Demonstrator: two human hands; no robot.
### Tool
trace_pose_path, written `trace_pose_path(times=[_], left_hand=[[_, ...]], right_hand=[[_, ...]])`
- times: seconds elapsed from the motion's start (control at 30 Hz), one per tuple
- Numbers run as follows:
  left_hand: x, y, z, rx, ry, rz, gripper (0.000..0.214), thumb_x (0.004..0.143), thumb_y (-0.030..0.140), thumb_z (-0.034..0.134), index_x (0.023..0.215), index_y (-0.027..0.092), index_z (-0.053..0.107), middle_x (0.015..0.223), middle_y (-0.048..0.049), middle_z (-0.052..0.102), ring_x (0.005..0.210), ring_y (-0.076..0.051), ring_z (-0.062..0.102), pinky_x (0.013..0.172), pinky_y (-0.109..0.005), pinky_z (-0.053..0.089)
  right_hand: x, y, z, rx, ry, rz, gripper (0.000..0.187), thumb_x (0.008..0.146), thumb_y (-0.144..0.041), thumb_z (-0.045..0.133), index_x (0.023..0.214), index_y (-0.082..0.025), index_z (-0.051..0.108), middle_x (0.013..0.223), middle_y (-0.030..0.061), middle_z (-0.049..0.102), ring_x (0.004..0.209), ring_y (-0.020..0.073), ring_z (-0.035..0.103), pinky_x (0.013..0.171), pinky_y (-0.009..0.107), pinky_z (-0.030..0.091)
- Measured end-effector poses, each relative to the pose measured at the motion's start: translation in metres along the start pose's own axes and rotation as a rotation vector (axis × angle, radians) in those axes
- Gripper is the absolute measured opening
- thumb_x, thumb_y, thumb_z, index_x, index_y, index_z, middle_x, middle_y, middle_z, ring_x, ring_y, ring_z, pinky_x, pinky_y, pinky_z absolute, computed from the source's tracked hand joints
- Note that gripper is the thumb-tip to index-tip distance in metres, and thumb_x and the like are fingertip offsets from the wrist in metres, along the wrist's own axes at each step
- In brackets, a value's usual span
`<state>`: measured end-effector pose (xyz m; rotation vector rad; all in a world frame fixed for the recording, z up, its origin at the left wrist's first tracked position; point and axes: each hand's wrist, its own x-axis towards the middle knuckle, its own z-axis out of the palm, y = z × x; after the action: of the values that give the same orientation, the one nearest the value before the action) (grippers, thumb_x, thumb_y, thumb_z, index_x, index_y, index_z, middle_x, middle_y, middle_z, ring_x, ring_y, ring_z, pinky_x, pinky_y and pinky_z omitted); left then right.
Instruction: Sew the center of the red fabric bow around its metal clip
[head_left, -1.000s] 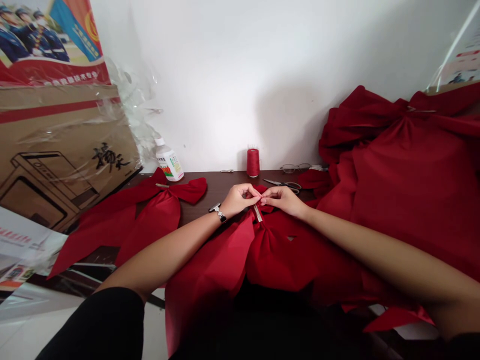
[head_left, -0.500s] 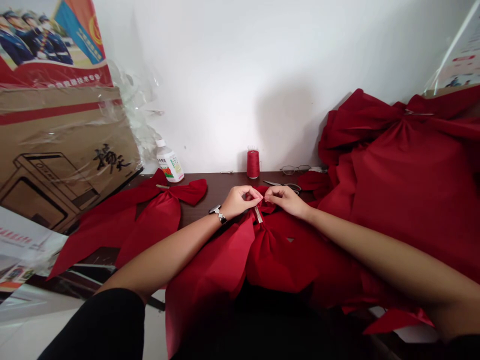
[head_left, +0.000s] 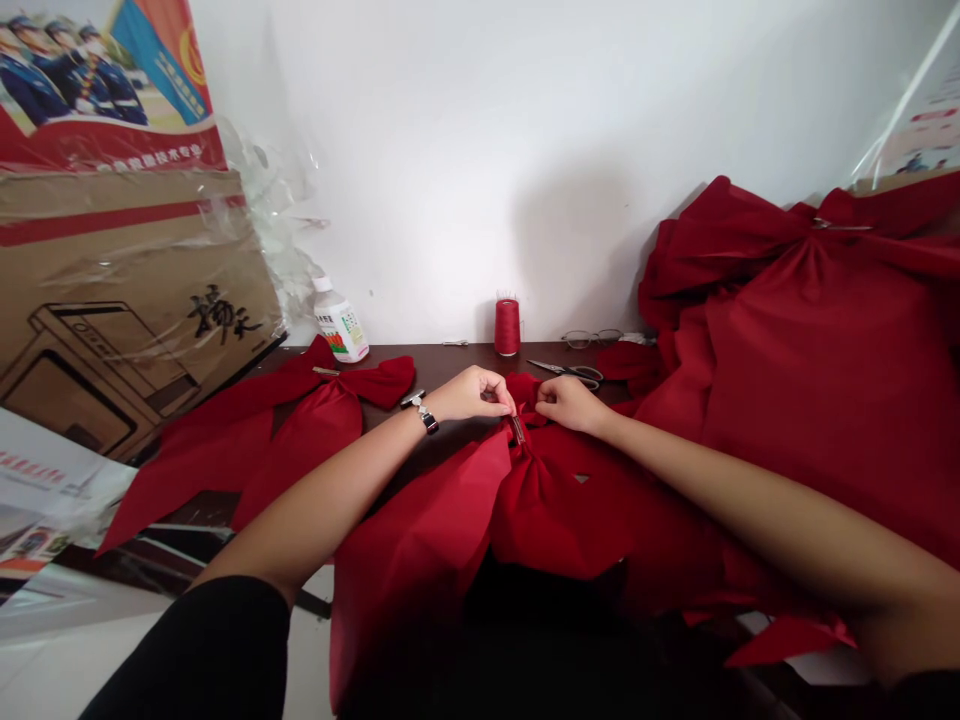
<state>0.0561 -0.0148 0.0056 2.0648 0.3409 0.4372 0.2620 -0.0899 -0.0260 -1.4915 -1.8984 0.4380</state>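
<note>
- A heap of finished-looking red bows (head_left: pixel 817 400) fills the right side, slumped against the white wall (head_left: pixel 480 150), beside a flattened cardboard box (head_left: pixel 127 290) on the left.
- A red cloth bow (head_left: pixel 562 510) lies across the front edge of a dark wooden table (head_left: pixel 457 368), directly under both hands. The cloth looks light, soft and floppy, so it is best held at its gathered knot (head_left: pixel 529 440), not by the loose tails.
- A smaller red bow (head_left: pixel 300 430) lies flat to the left of the arms.
- Both forearms reach in from either side, wrists bent slightly inward.
- The left hand (head_left: pixel 472 393), wearing a wristwatch (head_left: pixel 425 413), pinches at the top of a metal clip (head_left: pixel 517 430) on the knot, though the fingers may hide its exact grip.
- The right hand (head_left: pixel 568 404) is curled, pressing down on the knot.
</note>
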Motion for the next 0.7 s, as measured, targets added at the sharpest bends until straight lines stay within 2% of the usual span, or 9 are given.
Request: trace_pose_path(times=[0.13, 0.23, 0.3, 0.47, 0.57, 0.7], left_hand=[[0.001, 0.000, -0.001, -0.020, 0.054, 0.010, 0.024, 0.070, 0.029, 0.074, 0.068, 0.010, 0.060, 0.080, -0.0114, 0.072, 0.074, -0.014, 0.067, 0.073, -0.029, 0.051], [0.001, 0.003, 0.003, -0.028, 0.143, 0.035, 0.025, 0.076, 0.033, 0.069, 0.074, 0.011, 0.058, 0.093, -0.0131, 0.072, 0.083, -0.015, 0.067, 0.079, -0.031, 0.051], [0.002, 0.006, 0.008, 0.002, 0.172, 0.042, 0.024, 0.080, 0.034, 0.065, 0.078, 0.012, 0.057, 0.101, -0.0131, 0.070, 0.089, -0.016, 0.066, 0.082, -0.032, 0.050], [0.005, 0.011, 0.019, 0.059, 0.195, 0.039, 0.025, 0.084, 0.038, 0.059, 0.084, 0.014, 0.053, 0.083, -0.0051, 0.066, 0.077, -0.013, 0.063, 0.074, -0.028, 0.048], [0.006, 0.011, 0.021, -0.024, 0.179, 0.063, 0.027, 0.083, 0.040, 0.060, 0.084, 0.014, 0.052, 0.081, -0.0037, 0.065, 0.076, -0.013, 0.061, 0.073, -0.027, 0.047], [0.007, 0.010, 0.023, -0.143, 0.226, 0.073, 0.032, 0.079, 0.043, 0.066, 0.081, 0.013, 0.053, 0.076, -0.0028, 0.064, 0.072, -0.011, 0.060, 0.071, -0.025, 0.045]], right_hand=[[-0.004, -0.005, -0.005, -0.042, 0.050, -0.094, 0.013, 0.073, -0.015, 0.054, 0.060, -0.016, 0.057, 0.058, -0.0001, 0.059, 0.054, 0.0108, 0.049, 0.055, 0.023, 0.034], [-0.010, -0.012, -0.014, -0.045, 0.128, -0.202, 0.017, 0.083, -0.023, 0.051, 0.073, -0.016, 0.063, 0.073, 0.0021, 0.065, 0.067, 0.0126, 0.055, 0.065, 0.023, 0.039], [-0.014, -0.018, -0.018, -0.048, 0.168, -0.263, 0.016, 0.085, -0.024, 0.051, 0.078, -0.017, 0.064, 0.080, 0.0032, 0.066, 0.073, 0.0133, 0.057, 0.070, 0.024, 0.040], [-0.020, -0.031, -0.018, -0.050, 0.242, -0.373, 0.014, 0.085, -0.022, 0.055, 0.078, -0.017, 0.066, 0.076, 0.0034, 0.064, 0.067, 0.0125, 0.055, 0.063, 0.023, 0.039], [-0.019, -0.032, -0.017, 0.061, 0.242, -0.323, 0.015, 0.084, -0.024, 0.057, 0.075, -0.016, 0.066, 0.073, 0.0032, 0.065, 0.063, 0.0116, 0.052, 0.060, 0.024, 0.038], [-0.015, -0.028, -0.013, 0.343, 0.100, -0.132, 0.023, 0.083, -0.036, 0.059, 0.078, -0.015, 0.066, 0.075, 0.0042, 0.066, 0.063, 0.0118, 0.054, 0.062, 0.025, 0.042]])
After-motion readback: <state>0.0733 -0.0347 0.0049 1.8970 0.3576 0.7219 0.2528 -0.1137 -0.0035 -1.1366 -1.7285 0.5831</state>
